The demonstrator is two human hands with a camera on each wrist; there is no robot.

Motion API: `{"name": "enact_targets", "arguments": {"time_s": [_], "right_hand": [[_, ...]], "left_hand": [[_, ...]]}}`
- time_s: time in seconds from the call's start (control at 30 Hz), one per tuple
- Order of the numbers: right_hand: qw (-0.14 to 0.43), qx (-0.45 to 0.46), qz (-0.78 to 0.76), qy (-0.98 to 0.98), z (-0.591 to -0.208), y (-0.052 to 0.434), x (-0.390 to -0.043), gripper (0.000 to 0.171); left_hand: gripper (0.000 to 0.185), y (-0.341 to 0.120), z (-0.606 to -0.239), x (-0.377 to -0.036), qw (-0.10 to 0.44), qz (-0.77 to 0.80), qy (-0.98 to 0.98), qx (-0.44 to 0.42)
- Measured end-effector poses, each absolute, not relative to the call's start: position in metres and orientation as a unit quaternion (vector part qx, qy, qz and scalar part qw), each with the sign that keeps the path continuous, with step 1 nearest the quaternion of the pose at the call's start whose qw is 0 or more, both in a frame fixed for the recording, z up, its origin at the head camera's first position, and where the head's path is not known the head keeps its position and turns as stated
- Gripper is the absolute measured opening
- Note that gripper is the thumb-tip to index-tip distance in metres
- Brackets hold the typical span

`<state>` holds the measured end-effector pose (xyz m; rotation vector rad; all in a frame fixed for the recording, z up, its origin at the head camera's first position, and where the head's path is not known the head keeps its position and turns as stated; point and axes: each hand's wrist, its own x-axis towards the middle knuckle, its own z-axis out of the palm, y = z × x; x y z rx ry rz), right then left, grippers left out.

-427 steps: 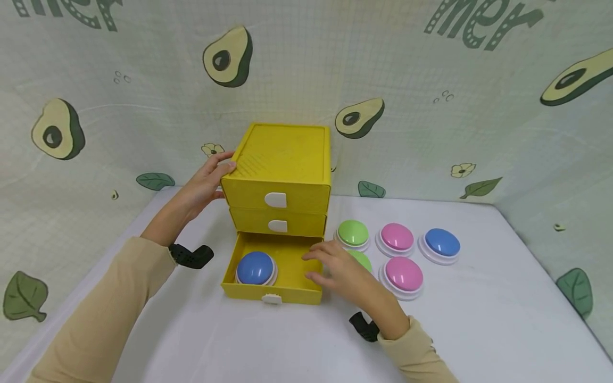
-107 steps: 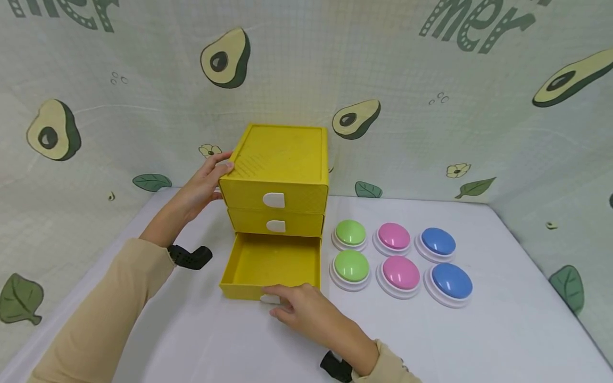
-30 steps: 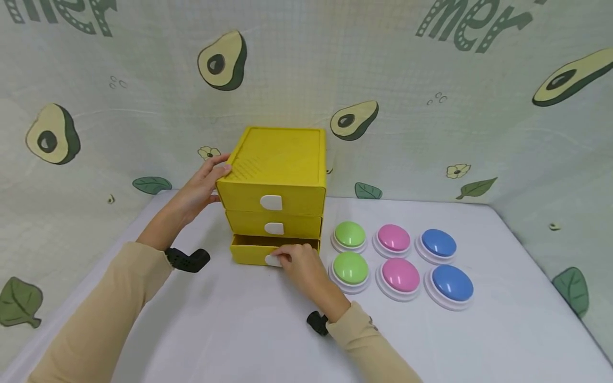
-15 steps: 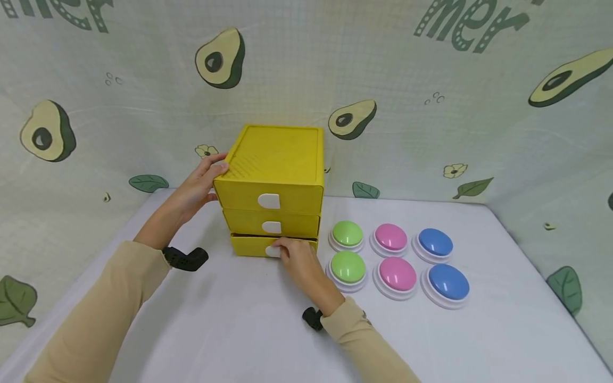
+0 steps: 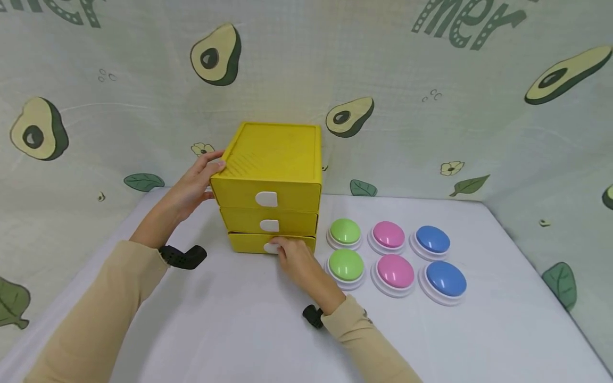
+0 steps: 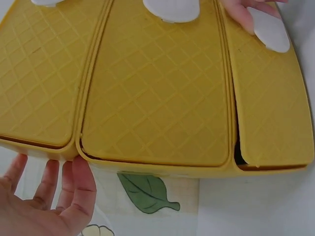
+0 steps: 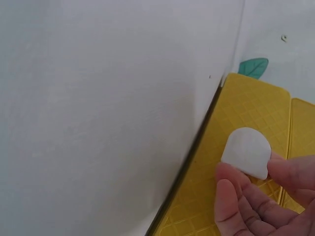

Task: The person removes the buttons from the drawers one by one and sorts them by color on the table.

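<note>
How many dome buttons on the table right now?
6, in two rows right of the yellow drawer unit: back row green, pink, blue; front row green, pink, blue. The shut drawers could hide more.

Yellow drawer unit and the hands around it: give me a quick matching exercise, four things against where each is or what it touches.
1. left hand
2. right hand
3. bottom drawer
4. blue buttons

a. pushed in
b. on the bottom drawer's white handle
c. rightmost column of the button grid
d. on the upper left edge of the yellow drawer unit

Pairs: 1-d, 2-b, 3-a, 4-c
</note>
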<state>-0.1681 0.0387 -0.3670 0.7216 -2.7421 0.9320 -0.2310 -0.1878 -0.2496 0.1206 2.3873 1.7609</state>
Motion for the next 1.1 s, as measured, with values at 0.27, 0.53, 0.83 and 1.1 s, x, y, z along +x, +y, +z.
{"name": "enact_targets", "arguments": {"time_s": [0.27,0.53,0.83,1.1], "right_hand": [[0.066,0.247,0.312,-0.915,-0.367,0.041,-0.167,0.024],[0.057,0.254,0.308,-0.915,-0.367,0.041,-0.166,0.026],[-0.125,0.276,0.339,-0.890,-0.355,0.053,-0.166,0.046],[-0.110,0.283,0.331,-0.893,-0.321,0.095,-0.151,0.049]], "left_hand": [[0.063,-0.187,-0.247,-0.228,0.077,0.600,0.796,0.018],[0.064,-0.187,-0.246,-0.225,0.072,0.609,0.790,0.017],[0.061,-0.182,-0.246,-0.205,0.021,0.605,0.796,-0.012],[0.041,-0.141,-0.267,-0.156,-0.271,0.517,0.808,0.083]]}}
